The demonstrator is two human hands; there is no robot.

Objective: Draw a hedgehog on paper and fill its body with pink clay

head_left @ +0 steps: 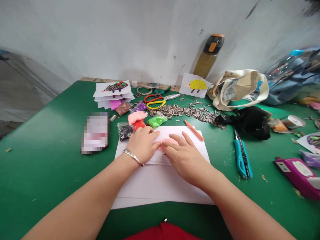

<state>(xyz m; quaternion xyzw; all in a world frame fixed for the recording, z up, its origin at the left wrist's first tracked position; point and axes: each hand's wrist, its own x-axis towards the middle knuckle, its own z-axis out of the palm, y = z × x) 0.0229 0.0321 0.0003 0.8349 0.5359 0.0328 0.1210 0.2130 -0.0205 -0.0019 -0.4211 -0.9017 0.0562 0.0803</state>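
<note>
Green bench [50, 160], white paper [160, 180] at its near middle. On the paper: pink clay [167, 142], pressed flat under both hands. Left hand [143, 144], bracelet at wrist, fingers bent onto the clay's left edge; right hand [183, 156], fingers extended flat over it. Just beyond the paper: clay lumps [137, 117], orange pencil [194, 130], sunflower seeds [190, 112], scissors [156, 101]. Right of the paper: blue cutter [242, 156].

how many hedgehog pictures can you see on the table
3. One dark-spined hedgehog tops the paper stack at the back left; a yellow hedgehog leans on the wall at the back centre; a third hedgehog shows partly at the right edge. The stack may hide more.
</note>
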